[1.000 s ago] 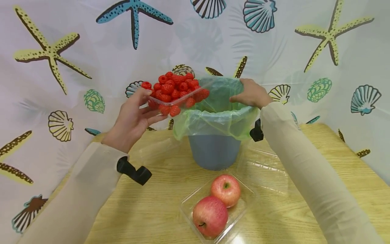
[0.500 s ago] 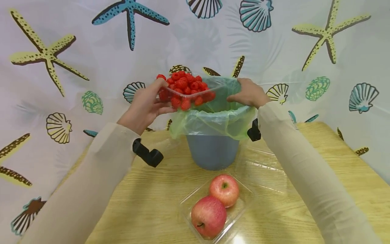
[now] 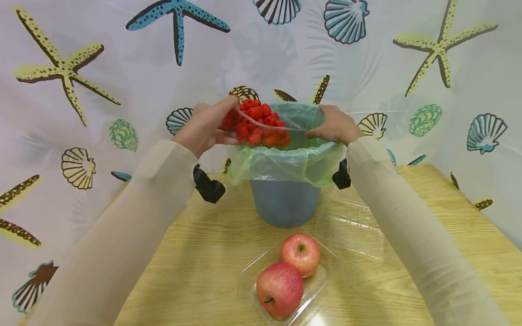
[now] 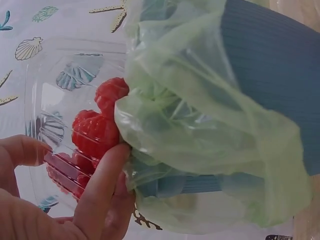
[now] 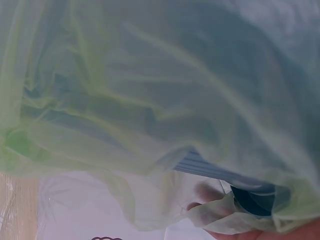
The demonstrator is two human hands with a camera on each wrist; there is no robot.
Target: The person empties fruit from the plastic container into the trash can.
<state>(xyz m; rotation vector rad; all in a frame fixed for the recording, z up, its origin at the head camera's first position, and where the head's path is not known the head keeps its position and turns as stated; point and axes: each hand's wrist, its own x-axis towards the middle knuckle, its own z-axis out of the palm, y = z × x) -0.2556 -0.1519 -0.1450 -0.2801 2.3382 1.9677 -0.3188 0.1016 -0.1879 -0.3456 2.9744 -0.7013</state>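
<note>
My left hand [image 3: 205,126] grips one end of a clear plastic box [image 4: 37,92] heaped with raspberries [image 3: 261,118]. The box tips down to the right, over the left rim of a blue bin [image 3: 285,203]. At the box's low end the berries look blurred. A thin green bag [image 3: 273,164] lines the bin and folds over its rim. My right hand [image 3: 336,124] holds the bin's right rim, thumb inside, bag under it. In the left wrist view, thumb and fingers hold the box beside the bag. Mostly bag fills the right wrist view, with fingertips [image 5: 207,207] low down.
Two red apples [image 3: 279,290] sit in a clear tray [image 3: 261,256] in front of the bin. A clear plastic piece [image 3: 359,235] lies right of the bin on the wooden table [image 3: 183,271]. A patterned cloth [image 3: 269,54] hangs behind.
My left hand has moved right with the box of raspberries and tilted it down over the bin's rim. The right hand has stayed on the bin.
</note>
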